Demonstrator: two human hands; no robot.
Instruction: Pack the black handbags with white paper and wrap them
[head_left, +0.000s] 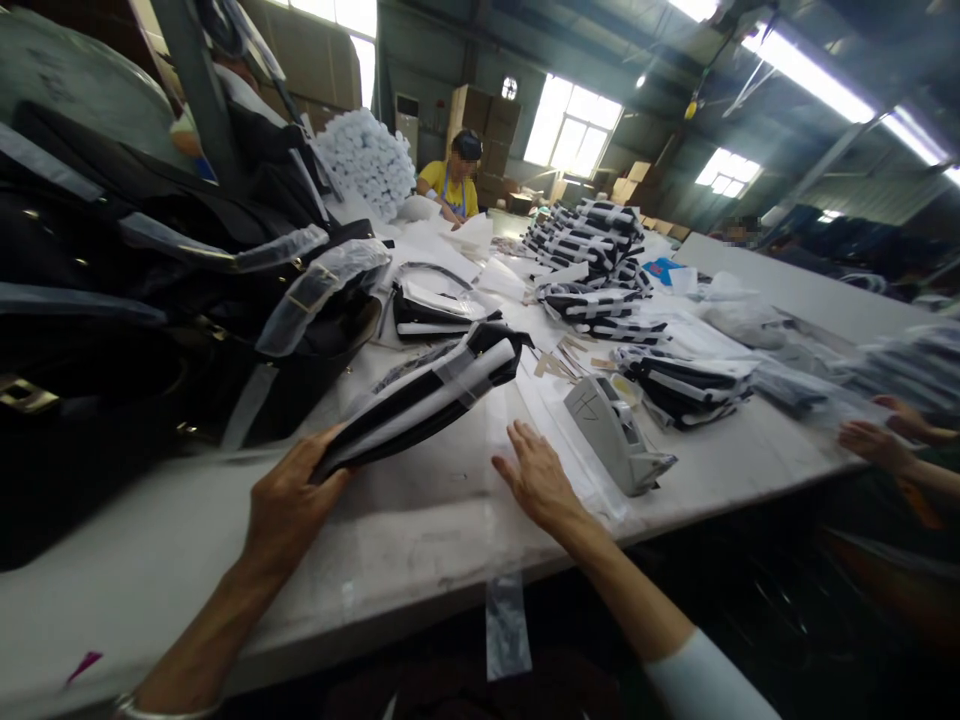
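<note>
My left hand [291,495] is closed round the near end of a black bag [420,400] wrapped with white padding. The bag is tilted, its far end raised to the right over the table. My right hand [536,475] holds nothing, fingers apart, just above the white tabletop [420,530] to the right of the bag. A grey tape dispenser [611,435] marked with pen stands right of my right hand. Behind the held bag lies another black bag [431,310] with a handle.
Black bags [150,270] with plastic-wrapped straps crowd the left. Wrapped bundles [592,250] are stacked at the back, with another pile [686,385] nearer. A person in yellow [450,185] is across the table. Another person's hands [877,445] are at the right edge.
</note>
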